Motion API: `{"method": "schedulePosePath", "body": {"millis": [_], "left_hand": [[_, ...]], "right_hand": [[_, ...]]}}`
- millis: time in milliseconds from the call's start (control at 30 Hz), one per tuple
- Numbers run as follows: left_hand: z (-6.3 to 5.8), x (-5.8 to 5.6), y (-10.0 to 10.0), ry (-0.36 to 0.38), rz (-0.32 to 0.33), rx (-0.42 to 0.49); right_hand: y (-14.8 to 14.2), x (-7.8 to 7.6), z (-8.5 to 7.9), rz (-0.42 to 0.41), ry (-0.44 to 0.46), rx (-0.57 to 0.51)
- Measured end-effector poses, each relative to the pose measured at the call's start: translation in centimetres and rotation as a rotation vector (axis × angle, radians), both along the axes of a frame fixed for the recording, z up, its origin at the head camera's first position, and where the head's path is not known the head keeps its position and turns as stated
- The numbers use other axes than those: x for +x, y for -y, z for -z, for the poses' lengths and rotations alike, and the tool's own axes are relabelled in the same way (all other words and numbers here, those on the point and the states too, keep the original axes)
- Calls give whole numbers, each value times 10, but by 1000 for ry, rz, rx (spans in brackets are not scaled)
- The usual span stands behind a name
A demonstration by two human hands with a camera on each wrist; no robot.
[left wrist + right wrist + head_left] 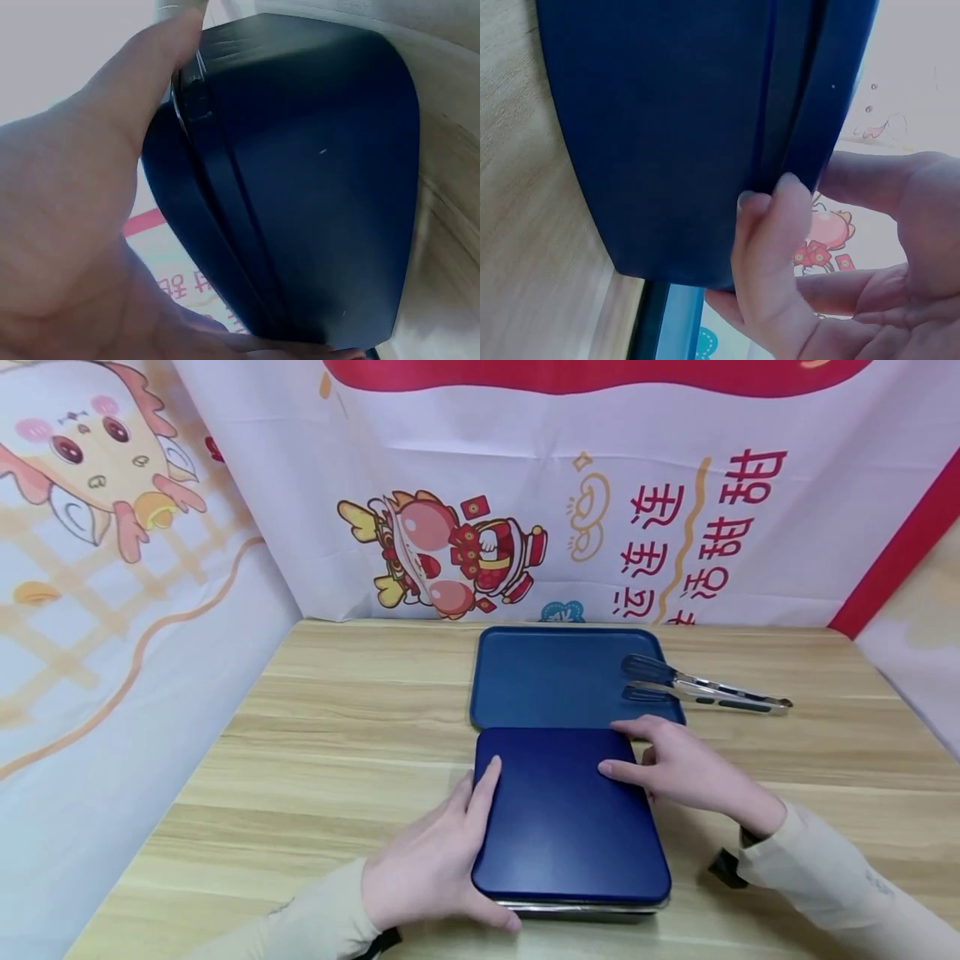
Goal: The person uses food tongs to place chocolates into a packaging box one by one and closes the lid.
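A dark blue rectangular tin box [566,827] with a lid lies on the table, its smooth top facing up. My left hand [438,860] holds its left side, the fingers along the side and top edge, the thumb at the front corner. In the left wrist view the thumb sits near the seam between lid and box wall [315,172]. My right hand [690,768] grips the lid edge at the back right corner. Its thumb rests on top, while curled fingers touch the rim below the lid [832,97] in the right wrist view. The box's contents are hidden.
Directly behind the box is a blue tray [551,677]. Metal tongs [705,685] with dark heads lie across its right edge, their handle end over the wooden table [337,735]. Printed cloth [487,435] hangs behind and at both sides.
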State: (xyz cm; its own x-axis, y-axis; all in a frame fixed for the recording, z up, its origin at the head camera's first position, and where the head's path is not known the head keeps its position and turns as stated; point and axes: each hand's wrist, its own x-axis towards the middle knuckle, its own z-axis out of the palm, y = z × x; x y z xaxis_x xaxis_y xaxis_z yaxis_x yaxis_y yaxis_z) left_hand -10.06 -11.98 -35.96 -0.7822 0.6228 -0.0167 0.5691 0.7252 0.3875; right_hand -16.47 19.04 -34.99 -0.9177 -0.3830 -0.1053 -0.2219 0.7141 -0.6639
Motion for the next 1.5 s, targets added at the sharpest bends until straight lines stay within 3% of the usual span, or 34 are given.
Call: {"method": "schedulePosePath", "body": {"millis": [233,433,667,933,1167,1500], "left_hand": [[-3,4,-4,35,-43,11],[-5,14,-10,69,-91,-46],[-5,15,-15,123,-139,-18],[-3,19,-15,72,-152,35],[-4,13,-10,169,-127,88],[-3,12,-6,179,-104,121]], "right_hand": [[-2,3,-4,-9,-32,18],[-6,8,-14,-29,24,35],[-8,8,-14,-83,24,52],[-14,1,-11,-169,10,36],[-12,0,-9,-145,9,56],[-9,1,-6,-76,120,-6]]}}
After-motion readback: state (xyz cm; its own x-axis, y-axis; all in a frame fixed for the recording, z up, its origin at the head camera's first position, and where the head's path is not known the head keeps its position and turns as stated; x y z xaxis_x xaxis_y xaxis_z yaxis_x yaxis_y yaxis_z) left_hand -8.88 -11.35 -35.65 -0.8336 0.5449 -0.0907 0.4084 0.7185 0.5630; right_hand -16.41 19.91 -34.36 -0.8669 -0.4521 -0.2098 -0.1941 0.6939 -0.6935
